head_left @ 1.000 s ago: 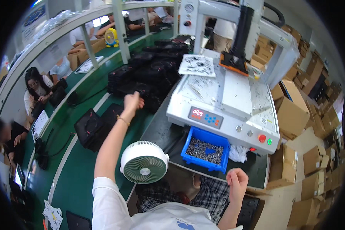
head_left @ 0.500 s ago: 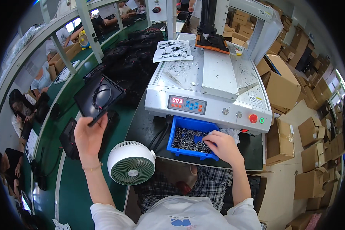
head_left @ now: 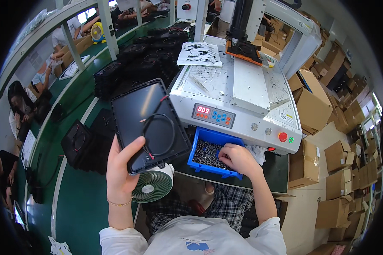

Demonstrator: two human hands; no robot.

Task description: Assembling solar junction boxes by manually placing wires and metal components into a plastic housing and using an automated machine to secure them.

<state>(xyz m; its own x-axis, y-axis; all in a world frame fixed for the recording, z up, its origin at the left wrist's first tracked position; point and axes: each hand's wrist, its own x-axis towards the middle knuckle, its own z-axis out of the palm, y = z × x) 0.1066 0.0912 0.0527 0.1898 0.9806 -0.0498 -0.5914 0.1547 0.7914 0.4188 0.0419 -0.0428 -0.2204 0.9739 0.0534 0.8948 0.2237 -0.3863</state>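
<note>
My left hand [head_left: 122, 172] grips the lower left edge of a black rectangular plastic housing [head_left: 134, 108], thumb over its front. The housing is tilted, its shallow inner side showing. A black cable [head_left: 173, 140] with red ends lies coiled in it. My right hand [head_left: 241, 160] reaches into a blue plastic bin [head_left: 215, 170], its fingers pinched together over the small dark metallic parts [head_left: 205, 153] there. Whatever sits between those fingertips is hidden.
A white bench machine [head_left: 183, 95] with a control panel and an orange-edged fixture [head_left: 244, 56] stands behind the bin. A white fan [head_left: 151, 187] is below the housing. Stacked black housings [head_left: 147, 55] fill the left bench; cardboard boxes [head_left: 308, 104] stand right. Other people sit far left.
My left hand has brought the housing right and nearer, turning its inner side into view, partly over the fan. My right hand has shifted slightly left within the bin.
</note>
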